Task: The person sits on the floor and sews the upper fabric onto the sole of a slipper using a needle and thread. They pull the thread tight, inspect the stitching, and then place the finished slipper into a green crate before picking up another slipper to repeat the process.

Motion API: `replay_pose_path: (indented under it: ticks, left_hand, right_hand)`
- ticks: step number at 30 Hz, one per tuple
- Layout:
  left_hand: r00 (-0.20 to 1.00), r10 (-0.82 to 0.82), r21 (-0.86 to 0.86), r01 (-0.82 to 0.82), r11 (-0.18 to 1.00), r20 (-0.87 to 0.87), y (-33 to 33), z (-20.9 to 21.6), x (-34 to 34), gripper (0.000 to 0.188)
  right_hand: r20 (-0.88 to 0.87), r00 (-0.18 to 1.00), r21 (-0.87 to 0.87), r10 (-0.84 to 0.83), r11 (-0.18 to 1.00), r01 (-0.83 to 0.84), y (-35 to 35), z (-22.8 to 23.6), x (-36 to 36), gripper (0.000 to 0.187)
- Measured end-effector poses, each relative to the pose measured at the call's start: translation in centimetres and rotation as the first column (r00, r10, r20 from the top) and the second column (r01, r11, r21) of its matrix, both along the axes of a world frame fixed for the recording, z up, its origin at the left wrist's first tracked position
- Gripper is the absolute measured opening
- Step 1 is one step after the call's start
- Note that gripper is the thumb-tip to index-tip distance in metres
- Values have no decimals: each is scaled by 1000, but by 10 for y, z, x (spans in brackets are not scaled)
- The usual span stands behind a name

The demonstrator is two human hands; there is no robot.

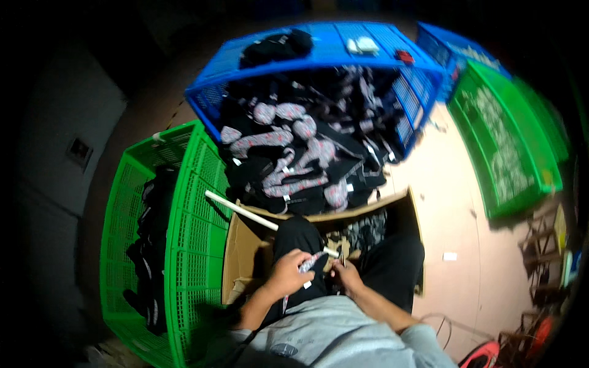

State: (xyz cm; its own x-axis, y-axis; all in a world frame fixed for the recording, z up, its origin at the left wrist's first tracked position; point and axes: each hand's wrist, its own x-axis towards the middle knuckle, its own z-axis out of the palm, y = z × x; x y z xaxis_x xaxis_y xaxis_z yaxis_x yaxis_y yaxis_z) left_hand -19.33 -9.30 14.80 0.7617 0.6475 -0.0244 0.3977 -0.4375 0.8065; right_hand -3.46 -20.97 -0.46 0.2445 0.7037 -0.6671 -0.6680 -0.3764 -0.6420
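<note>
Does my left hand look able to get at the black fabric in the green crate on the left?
Probably not directly: your left hand holds a patterned piece, and the near wall of the green crate stands between it and the black fabric.

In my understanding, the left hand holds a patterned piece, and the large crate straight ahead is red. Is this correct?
Not entirely: the large crate straight ahead is blue, not red, as the head view shows. The left hand does hold a patterned piece.
</note>
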Motion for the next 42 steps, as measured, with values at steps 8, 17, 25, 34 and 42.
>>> replay_pose_path:
  ticks: [8, 17, 25, 34, 42]
  left_hand:
    - [983, -107, 363, 46, 931, 151, -30, 50, 23, 36]
    - [917, -262, 540, 63, 840, 300, -39, 24, 68, 41]
    - [878, 352, -623, -82, 778, 324, -44, -57, 87, 38]
    - [748, 637, -980, 94, 178, 187, -47, -67, 88, 5]
    - [734, 668, -985, 5, 171, 120, -69, -77, 73, 14]
  right_hand:
    - [-161, 932, 433, 324, 872, -228, -6, 88, 54, 66]
    - [294, 956, 326, -23, 942, -78, -24, 157, 84, 43]
    - [713, 701, 272, 28, 910, -313, -32, 147, 103, 39]
    - [884, 439, 17, 160, 928, -372, -41, 150, 83, 50]
    - [920, 388, 242, -50, 851, -466, -56, 122, 58, 48]
